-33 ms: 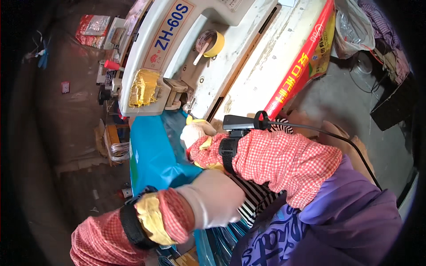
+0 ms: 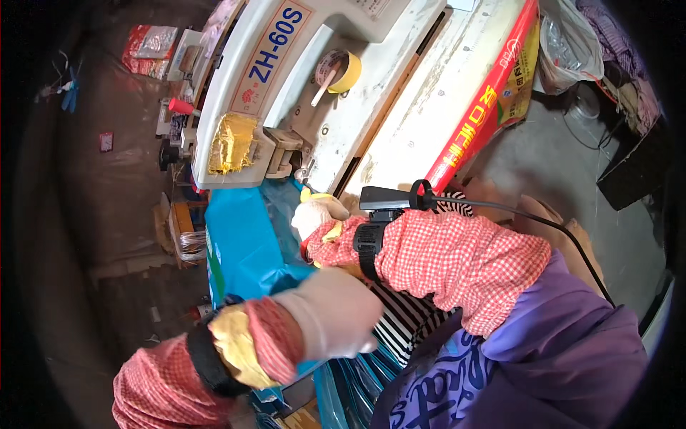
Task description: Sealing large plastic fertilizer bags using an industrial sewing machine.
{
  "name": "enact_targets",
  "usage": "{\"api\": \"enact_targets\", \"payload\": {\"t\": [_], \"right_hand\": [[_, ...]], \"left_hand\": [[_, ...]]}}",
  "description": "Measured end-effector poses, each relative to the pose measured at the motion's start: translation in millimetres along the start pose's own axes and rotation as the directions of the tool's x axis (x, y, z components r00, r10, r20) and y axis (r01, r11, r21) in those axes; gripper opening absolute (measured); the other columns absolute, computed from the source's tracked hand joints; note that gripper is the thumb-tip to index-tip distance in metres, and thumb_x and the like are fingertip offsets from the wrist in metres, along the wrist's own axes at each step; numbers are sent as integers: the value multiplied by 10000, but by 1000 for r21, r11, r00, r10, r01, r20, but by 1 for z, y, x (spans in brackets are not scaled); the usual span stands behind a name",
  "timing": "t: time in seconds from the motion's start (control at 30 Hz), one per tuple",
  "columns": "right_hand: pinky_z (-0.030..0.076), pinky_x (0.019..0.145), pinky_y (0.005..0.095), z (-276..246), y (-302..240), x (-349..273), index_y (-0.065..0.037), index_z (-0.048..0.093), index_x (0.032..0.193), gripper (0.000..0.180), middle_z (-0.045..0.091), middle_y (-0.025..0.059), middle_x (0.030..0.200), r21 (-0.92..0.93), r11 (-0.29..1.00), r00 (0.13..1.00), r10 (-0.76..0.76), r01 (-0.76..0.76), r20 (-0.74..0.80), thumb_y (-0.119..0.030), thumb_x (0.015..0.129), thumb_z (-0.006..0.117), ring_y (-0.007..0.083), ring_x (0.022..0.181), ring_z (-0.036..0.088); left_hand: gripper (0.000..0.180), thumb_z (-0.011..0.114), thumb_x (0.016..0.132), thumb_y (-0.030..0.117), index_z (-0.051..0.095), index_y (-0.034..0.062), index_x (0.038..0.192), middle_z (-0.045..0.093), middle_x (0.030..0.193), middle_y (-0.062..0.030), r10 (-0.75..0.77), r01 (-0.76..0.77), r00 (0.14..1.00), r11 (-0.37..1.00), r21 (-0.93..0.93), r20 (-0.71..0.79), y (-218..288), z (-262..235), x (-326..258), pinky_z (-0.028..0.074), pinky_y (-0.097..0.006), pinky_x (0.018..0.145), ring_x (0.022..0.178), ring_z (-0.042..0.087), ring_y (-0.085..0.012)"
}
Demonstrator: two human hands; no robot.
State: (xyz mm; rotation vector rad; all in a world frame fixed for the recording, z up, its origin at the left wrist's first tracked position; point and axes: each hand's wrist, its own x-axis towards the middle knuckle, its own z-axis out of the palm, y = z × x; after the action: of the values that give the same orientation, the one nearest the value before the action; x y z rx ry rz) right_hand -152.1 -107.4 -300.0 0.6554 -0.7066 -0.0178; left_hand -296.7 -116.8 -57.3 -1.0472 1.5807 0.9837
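A blue plastic sheet or bag hangs at the near end of a pale sewing machine. My right hand, in a pale glove with yellow on a finger, is beside the sheet at the end of the machine bed. Its fingertips are mostly hidden. Lower down, my left hand, also in a pale glove, is in front of the sheet's lower part; its fingers are blurred and turned from view. Below it, several folded blue plastic pieces lie near my lap. Both sleeves are red checked cloth.
A yellow tape roll with a pale stick sits on the machine bed. A red packaging strip runs along the table edge. A black cable leads from the device on my right wrist. A plastic bag is at far right.
My left hand has shifted slightly left, and the lower part of the blue plastic has moved with its folds changed. My right hand stays nearly where it was.
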Motion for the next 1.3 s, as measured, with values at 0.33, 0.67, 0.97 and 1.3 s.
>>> {"api": "enact_targets", "payload": {"t": [0.33,0.67,0.97,1.3], "right_hand": [[490,599,374,-39,-10,11,-80,637,675,218,613,85,646,-169,975,977,114,-145,-182,-282,758,631,241,567,579],[497,617,458,-97,-37,74,-32,658,775,413,620,121,709,-528,847,476,438,66,763,-354,566,811,318,612,584],[437,503,397,4,-17,67,-75,572,665,203,566,70,615,-246,969,992,0,32,129,-258,710,646,237,544,554],[497,612,344,-3,-20,-9,-83,584,705,161,591,51,660,-357,934,981,-70,0,-183,-220,785,556,218,636,606]], "left_hand": [[120,591,642,200,609,112,563,543,511,-73,147,-169,899,986,-16,-414,39,57,-10,404,-404,484,512,562,-289],[144,653,642,88,650,70,784,627,661,-102,-192,194,972,981,6,-133,4,11,-1,529,-372,577,633,644,-278],[132,694,668,239,650,118,693,602,632,-71,-247,382,845,899,212,-474,-93,34,-72,495,-363,717,707,614,-258],[105,572,668,208,534,125,616,518,560,-27,163,-156,812,986,61,-561,39,87,-6,405,-347,499,517,556,-201]]}}
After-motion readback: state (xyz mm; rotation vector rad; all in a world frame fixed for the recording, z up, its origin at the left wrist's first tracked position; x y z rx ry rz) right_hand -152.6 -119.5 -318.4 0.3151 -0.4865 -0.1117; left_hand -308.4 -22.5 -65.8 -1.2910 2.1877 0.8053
